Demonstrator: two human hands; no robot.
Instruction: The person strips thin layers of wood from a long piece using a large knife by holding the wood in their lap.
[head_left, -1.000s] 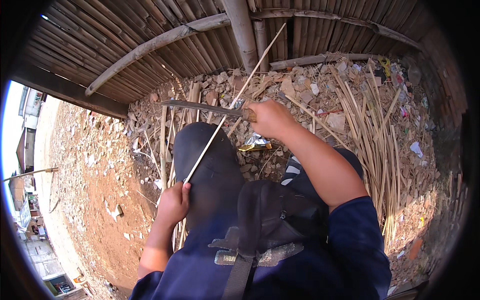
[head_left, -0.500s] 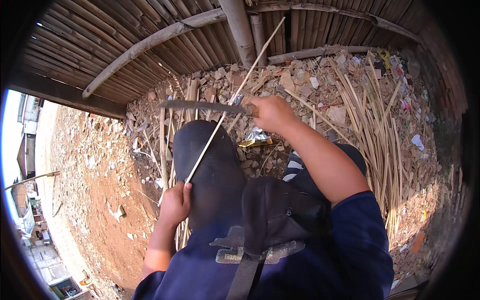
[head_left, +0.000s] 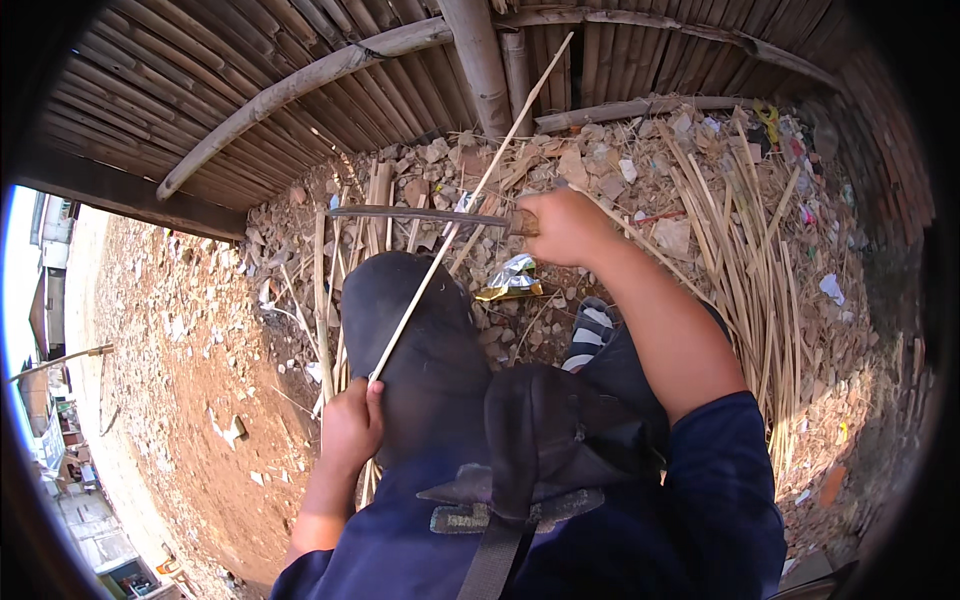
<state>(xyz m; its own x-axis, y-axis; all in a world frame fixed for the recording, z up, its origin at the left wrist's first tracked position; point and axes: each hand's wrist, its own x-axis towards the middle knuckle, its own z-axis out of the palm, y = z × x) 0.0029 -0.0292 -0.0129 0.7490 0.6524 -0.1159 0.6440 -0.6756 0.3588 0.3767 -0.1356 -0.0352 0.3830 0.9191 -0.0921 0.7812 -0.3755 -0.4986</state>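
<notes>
Bamboo strip (head_left: 455, 230) is running from 7 o'clock to 1 o'clock over your knee (head_left: 405, 330) — your left hand (head_left: 350, 425) is gripping its lower end. Your right hand (head_left: 565, 225) is clenching the long knife (head_left: 420, 214), blade crossing the strip at 12 o'clock — hands well apart.

We see a thin bamboo strip (head_left: 470, 200), pale, smooth and matt, gripped at its lower end by the left hand (head_left: 350, 428). The right hand (head_left: 565, 225) closes round a wooden handle; its blade (head_left: 420, 214) is dull grey metal, rough and unpolished. At five o'clock from the blade lies a crumpled foil wrapper (head_left: 510, 278), glossy. Dry, fibrous bamboo offcuts (head_left: 750, 260) lie at three o'clock. The trousers (head_left: 420, 360) are dark matt cloth.
</notes>
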